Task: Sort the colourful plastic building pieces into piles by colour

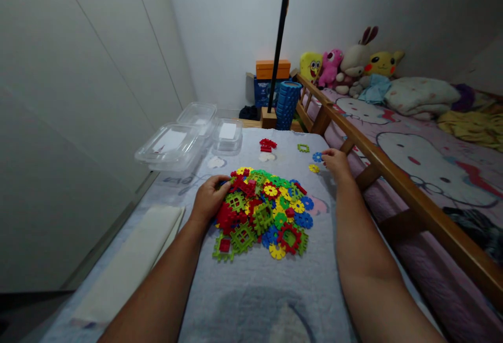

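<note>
A heap of plastic interlocking toy pieces (pixel 261 214) in red, green, yellow and blue lies mid-table. My left hand (pixel 211 196) is at the heap's left edge, its fingers curled in and the thumb near the index finger. What lies between those fingers is hidden. Farther off to the right, my right hand (pixel 337 164) pinches the rim of a blue flower-shaped disc (pixel 317 157) at the tabletop. Just nearer lies a yellow flower disc (pixel 314 168), apart from the fingers. A green square frame piece (pixel 303 148) and several red pieces (pixel 268 145) lie beyond the heap.
Clear plastic boxes (pixel 171 146) stand at the back left of the cloth-covered table (pixel 243 296). A folded pale cloth (pixel 129 264) lies at the left edge. A wooden bed rail (pixel 361 149) runs along the right. A black pole (pixel 279 39) rises behind the table.
</note>
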`<state>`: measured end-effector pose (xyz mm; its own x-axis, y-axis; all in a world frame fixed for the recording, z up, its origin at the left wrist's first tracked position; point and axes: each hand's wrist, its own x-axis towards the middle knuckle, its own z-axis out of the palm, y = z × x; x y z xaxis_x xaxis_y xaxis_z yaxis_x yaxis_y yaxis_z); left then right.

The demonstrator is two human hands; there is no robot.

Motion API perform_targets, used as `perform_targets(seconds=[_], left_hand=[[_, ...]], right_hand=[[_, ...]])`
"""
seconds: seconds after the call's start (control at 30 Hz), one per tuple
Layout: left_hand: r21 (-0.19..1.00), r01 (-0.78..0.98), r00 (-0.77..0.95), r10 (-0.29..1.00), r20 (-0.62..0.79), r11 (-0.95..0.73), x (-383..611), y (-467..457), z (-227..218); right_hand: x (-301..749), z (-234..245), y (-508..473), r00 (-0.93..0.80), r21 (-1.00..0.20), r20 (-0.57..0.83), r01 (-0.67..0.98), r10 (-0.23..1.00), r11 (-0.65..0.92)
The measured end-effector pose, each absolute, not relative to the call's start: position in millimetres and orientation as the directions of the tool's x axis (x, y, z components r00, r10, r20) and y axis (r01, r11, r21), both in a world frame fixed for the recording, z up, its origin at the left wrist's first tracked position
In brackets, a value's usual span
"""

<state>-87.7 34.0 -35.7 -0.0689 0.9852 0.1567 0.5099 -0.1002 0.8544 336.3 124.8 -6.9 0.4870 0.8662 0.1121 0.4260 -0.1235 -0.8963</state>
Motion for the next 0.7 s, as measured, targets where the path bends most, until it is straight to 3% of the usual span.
perform_targets(seconds=[0.17, 0.43, 0.7], left_hand=[[0.857, 0.504, -0.068, 0.984, 0.166, -0.110, -87.4, 33.9, -35.7], [0.862, 0.494, -0.063, 0.985, 0.162, -0.111, -88.1, 35.1, -37.2], [0.872, 0.482, -0.059, 0.989, 0.134, -0.090, -87.4, 35.7, -37.8]], right_hand=[[340.9, -10.7, 117.2, 0.423, -0.852, 0.007, 0.477, 0.906, -0.216], [337.3, -14.4, 93.4, 0.251, -0.779, -0.034, 0.600, 0.967, -0.183], [347.7, -12.3, 20.1, 0.116, -0.818, -0.125, 0.550, 0.985, -0.168]])
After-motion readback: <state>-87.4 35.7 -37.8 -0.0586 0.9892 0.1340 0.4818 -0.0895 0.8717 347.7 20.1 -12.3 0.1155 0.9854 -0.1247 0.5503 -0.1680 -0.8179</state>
